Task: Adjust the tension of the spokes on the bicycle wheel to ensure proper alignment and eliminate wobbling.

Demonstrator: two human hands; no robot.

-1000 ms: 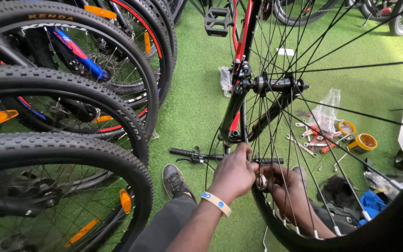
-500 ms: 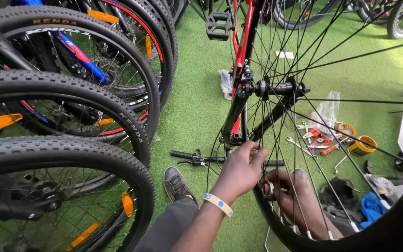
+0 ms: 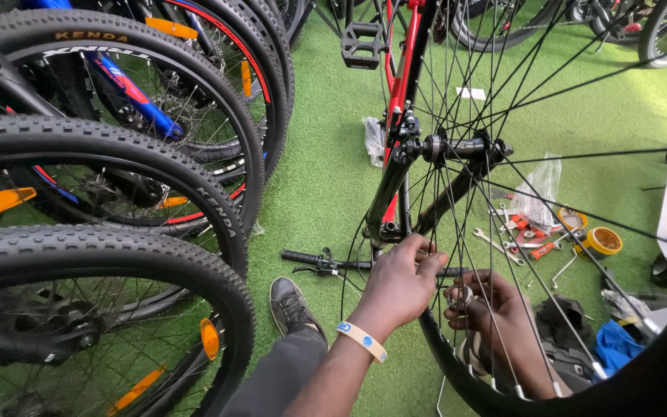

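An upside-down red bicycle stands before me, its black front wheel (image 3: 661, 367) close to the camera and the hub (image 3: 457, 147) held in the black fork (image 3: 391, 181). My left hand (image 3: 399, 282), with a white and blue wristband, pinches a thin spoke (image 3: 443, 232) on the near side of the wheel. On the far side of the spokes, my right hand (image 3: 496, 313) has its fingers closed around a small pale piece at a spoke near the rim. The two hands are a few centimetres apart.
Several parked bicycles with knobby tyres (image 3: 117, 255) fill the left side. On the green turf lie a handlebar (image 3: 318, 262), wrenches and small tools (image 3: 534, 243), a yellow roll (image 3: 602, 241), a plastic bag (image 3: 542, 181) and a blue cloth (image 3: 615, 344). My black shoe (image 3: 291, 305) is below.
Both hands have risen slightly along the spokes. My left hand's fingers have closed on a spoke. The view has shifted a little.
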